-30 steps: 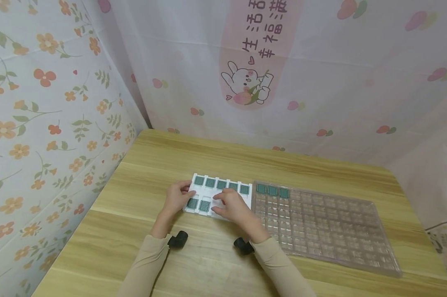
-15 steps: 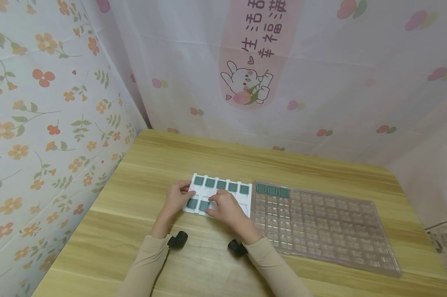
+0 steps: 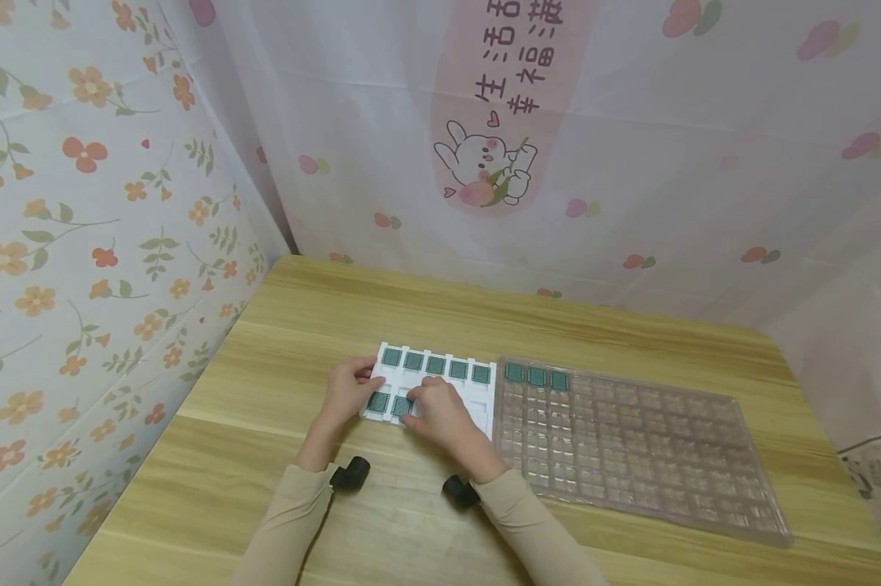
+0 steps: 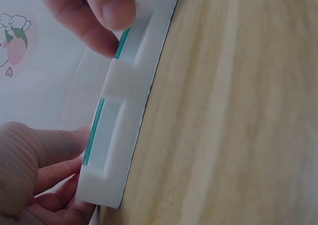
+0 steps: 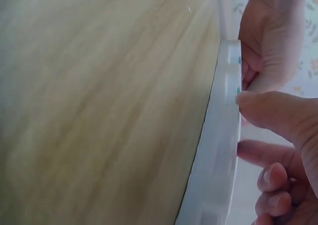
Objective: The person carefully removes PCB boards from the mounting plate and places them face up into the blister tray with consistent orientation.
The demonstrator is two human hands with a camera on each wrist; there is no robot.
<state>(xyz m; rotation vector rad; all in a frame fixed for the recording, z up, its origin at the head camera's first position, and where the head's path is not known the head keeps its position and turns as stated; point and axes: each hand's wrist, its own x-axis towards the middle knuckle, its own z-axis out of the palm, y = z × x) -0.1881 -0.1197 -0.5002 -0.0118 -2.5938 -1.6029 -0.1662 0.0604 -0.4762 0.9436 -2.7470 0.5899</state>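
A white tray (image 3: 447,392) lies on the table with small square green chips in its pockets, several in the back row. My left hand (image 3: 349,389) grips the tray's left end, thumb on top and fingers at its side. In the front row, a chip (image 3: 377,402) sits beside my left thumb. My right hand (image 3: 443,415) has thumb and forefinger at the edges of the second front chip (image 3: 402,405), pinching it in its pocket. Up close in the left wrist view, fingertips (image 4: 119,14) touch that chip's green edge. The right wrist view shows the thumb (image 5: 263,111) at the slot.
A large clear plastic tray (image 3: 645,448) with many pockets adjoins the white tray on the right. It holds three green chips (image 3: 537,376) at its back left. Wooden table (image 3: 323,301) surrounds both trays. Printed curtains (image 3: 381,146) hang behind and to the left.
My right hand has moved left along the white tray, from right of the second front chip to that chip. The left hand has stayed on the tray's end.
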